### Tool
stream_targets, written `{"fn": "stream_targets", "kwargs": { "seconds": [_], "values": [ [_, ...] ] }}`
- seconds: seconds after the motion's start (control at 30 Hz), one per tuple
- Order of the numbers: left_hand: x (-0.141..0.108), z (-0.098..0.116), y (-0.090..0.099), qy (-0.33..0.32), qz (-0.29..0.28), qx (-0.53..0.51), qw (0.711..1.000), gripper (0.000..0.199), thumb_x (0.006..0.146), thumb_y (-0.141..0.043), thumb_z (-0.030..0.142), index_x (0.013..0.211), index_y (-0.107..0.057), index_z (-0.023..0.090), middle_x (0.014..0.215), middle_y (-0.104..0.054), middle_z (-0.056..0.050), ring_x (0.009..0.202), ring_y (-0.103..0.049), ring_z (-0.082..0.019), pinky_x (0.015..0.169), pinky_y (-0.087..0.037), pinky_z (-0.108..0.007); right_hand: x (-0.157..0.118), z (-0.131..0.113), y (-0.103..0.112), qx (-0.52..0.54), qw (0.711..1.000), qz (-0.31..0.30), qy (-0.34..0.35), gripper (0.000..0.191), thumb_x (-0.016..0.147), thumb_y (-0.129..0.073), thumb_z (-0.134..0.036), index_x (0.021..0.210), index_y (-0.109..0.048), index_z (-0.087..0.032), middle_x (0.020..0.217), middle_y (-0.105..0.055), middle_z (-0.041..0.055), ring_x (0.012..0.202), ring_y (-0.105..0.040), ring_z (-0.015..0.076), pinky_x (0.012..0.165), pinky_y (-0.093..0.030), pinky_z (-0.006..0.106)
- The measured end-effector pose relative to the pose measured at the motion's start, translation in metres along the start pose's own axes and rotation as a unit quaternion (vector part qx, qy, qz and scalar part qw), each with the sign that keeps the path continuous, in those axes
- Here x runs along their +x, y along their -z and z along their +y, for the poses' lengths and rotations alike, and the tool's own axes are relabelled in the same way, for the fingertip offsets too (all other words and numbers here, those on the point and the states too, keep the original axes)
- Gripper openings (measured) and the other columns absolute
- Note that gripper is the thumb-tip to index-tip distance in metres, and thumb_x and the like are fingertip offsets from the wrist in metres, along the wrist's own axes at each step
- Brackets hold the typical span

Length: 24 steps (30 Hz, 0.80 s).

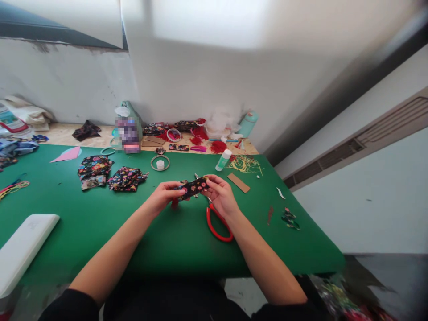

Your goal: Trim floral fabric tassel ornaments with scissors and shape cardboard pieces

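Observation:
A small black floral fabric piece (pixel 195 187) is stretched between my two hands above the green table. My left hand (pixel 164 195) pinches its left end, where a bit of red hangs below. The right end is between the thumb and fingers of my right hand (pixel 220 196). Red-handled scissors (pixel 219 227) lie on the table under my right hand, their blades partly hidden behind the hand and fabric. Just beyond my right hand are a glue stick (pixel 224 160) standing tilted in view and a brown cardboard strip (pixel 238 183).
Two floral fabric piles (pixel 95 171) (pixel 127 179) lie left on the green table (pixel 180 249). A ring (pixel 160 163) surrounds a small white cap. Yellow threads (pixel 245 164), fabric scraps (pixel 290 218) and a white device (pixel 26 249) lie around. Bottles and red threads line the back.

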State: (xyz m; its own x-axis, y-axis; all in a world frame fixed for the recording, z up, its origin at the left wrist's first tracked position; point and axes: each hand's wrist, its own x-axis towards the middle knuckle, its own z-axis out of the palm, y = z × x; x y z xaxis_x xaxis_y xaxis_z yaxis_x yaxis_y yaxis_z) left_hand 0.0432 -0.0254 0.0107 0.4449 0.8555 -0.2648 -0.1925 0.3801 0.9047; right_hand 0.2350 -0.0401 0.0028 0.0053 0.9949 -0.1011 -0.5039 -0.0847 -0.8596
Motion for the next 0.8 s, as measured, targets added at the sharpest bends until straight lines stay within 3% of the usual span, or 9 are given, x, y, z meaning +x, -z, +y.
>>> {"fn": "stream_targets", "kwargs": {
  "seconds": [0.1,0.2,0.27,0.33,0.47,0.53,0.6,0.67,0.8],
  "values": [
    [0.001,-0.003,-0.001,-0.119,0.052,0.113,0.985,0.029,0.062,-0.075,0.035,0.081,-0.071,0.013,0.068,-0.066,-0.005,0.05,-0.051,-0.01,0.046,-0.038,-0.024,-0.004,0.0,-0.002,-0.066,0.994,0.006,0.089,0.018,0.061,-0.077,-0.025,0.074,-0.064,-0.022,0.071,-0.068,-0.0034,0.066,-0.065,0.0132,0.065,-0.056,0.027],
    [0.001,-0.005,-0.001,-0.312,0.105,0.273,0.904,0.015,0.073,-0.066,0.028,0.082,-0.073,0.019,0.079,-0.065,-0.005,0.064,-0.056,-0.013,0.06,-0.045,-0.028,-0.01,-0.001,-0.005,-0.205,0.957,0.007,0.206,0.012,0.068,-0.072,-0.021,0.076,-0.064,-0.023,0.079,-0.068,-0.0002,0.078,-0.066,0.0167,0.075,-0.055,0.032],
    [0.0,-0.006,0.001,-0.415,0.153,0.356,0.823,0.013,0.078,-0.062,0.022,0.083,-0.073,0.022,0.079,-0.064,-0.005,0.074,-0.058,-0.015,0.068,-0.046,-0.029,-0.013,-0.001,-0.006,-0.313,0.906,0.01,0.286,0.008,0.073,-0.068,-0.018,0.077,-0.063,-0.023,0.083,-0.068,0.0022,0.082,-0.065,0.0186,0.078,-0.054,0.034],
    [0.0,-0.006,0.003,-0.471,0.193,0.412,0.756,0.014,0.08,-0.059,0.017,0.084,-0.072,0.022,0.078,-0.063,-0.004,0.077,-0.058,-0.015,0.071,-0.045,-0.029,-0.013,-0.001,-0.006,-0.405,0.839,0.011,0.363,0.007,0.076,-0.064,-0.016,0.076,-0.062,-0.023,0.084,-0.067,0.0033,0.082,-0.065,0.019,0.078,-0.053,0.036],
    [-0.001,-0.004,0.006,-0.515,0.218,0.49,0.669,0.008,0.078,-0.062,0.016,0.077,-0.069,0.021,0.07,-0.064,-0.001,0.067,-0.056,-0.013,0.073,-0.041,-0.032,-0.012,0.002,-0.002,-0.503,0.713,-0.023,0.488,0.01,0.08,-0.06,-0.012,0.078,-0.059,-0.022,0.082,-0.068,0.0045,0.075,-0.065,0.0168,0.068,-0.053,0.031],
    [-0.002,-0.004,0.005,-0.511,0.223,0.504,0.66,0.005,0.077,-0.065,0.018,0.074,-0.068,0.021,0.062,-0.061,0.002,0.06,-0.054,-0.012,0.072,-0.039,-0.031,-0.012,0.003,0.0,-0.527,0.669,-0.031,0.523,0.01,0.08,-0.06,-0.011,0.081,-0.057,-0.021,0.081,-0.067,0.0053,0.071,-0.064,0.0158,0.061,-0.052,0.027],
    [-0.003,-0.005,0.004,-0.488,0.225,0.503,0.677,0.005,0.076,-0.066,0.02,0.071,-0.067,0.021,0.056,-0.057,0.003,0.056,-0.052,-0.011,0.069,-0.038,-0.03,-0.012,0.002,0.002,-0.544,0.645,-0.019,0.536,0.011,0.081,-0.059,-0.011,0.083,-0.055,-0.021,0.078,-0.066,0.0057,0.068,-0.063,0.0157,0.057,-0.051,0.026],
    [-0.003,-0.007,0.002,-0.453,0.218,0.492,0.711,0.006,0.075,-0.067,0.021,0.07,-0.066,0.02,0.055,-0.057,0.003,0.056,-0.053,-0.011,0.066,-0.038,-0.028,-0.011,0.001,0.003,-0.558,0.639,-0.012,0.529,0.011,0.082,-0.058,-0.012,0.086,-0.053,-0.021,0.077,-0.064,0.0061,0.068,-0.062,0.0165,0.058,-0.052,0.027],
    [-0.002,-0.008,0.0,-0.398,0.188,0.431,0.788,0.004,0.075,-0.065,0.018,0.071,-0.066,0.018,0.062,-0.059,0.002,0.056,-0.053,-0.01,0.061,-0.04,-0.025,-0.008,-0.001,0.006,-0.572,0.647,-0.072,0.499,0.01,0.085,-0.054,-0.013,0.09,-0.051,-0.021,0.083,-0.065,0.0066,0.076,-0.063,0.018,0.068,-0.053,0.031]
  ]
}}
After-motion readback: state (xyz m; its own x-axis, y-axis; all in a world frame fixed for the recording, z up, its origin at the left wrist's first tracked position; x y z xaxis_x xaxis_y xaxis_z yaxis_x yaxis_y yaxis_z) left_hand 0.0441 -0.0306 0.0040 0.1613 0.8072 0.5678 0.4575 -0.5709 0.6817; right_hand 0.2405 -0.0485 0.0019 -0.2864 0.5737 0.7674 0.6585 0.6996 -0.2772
